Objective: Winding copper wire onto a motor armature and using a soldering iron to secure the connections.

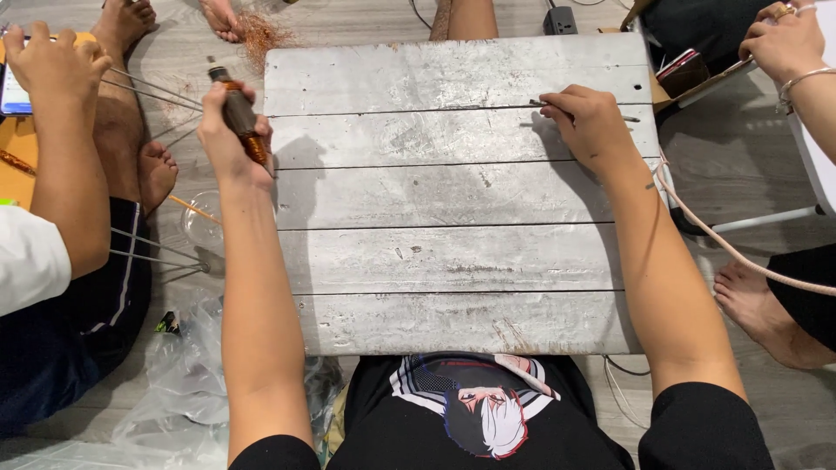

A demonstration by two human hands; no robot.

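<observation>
Grey wood-plank floor, people seated around a low table point(453, 261) of whitewashed boards at frame centre.

Upper left: another person's hand point(57, 61), thin metal rods point(152, 87) running from it. Loose copper wire tuft point(261, 36) on the floor near the top edge.

Left of centre: left hand point(228, 130), fingers clenched around a copper-wound rotor point(239, 113), held just off the table's left edge, shaft pointing up-left.

Lower left: crumpled clear plastic bag point(187, 383).

Upper right of table: right hand point(592, 126), fingers pinched on a small thin tool point(540, 104), resting on the boards.

Far right: pink cord point(740, 252); another person's hand with bracelet point(784, 43).

Handling judgement: a firm, steady grip on the rotor and the tool kept flat should prevent slipping.
</observation>
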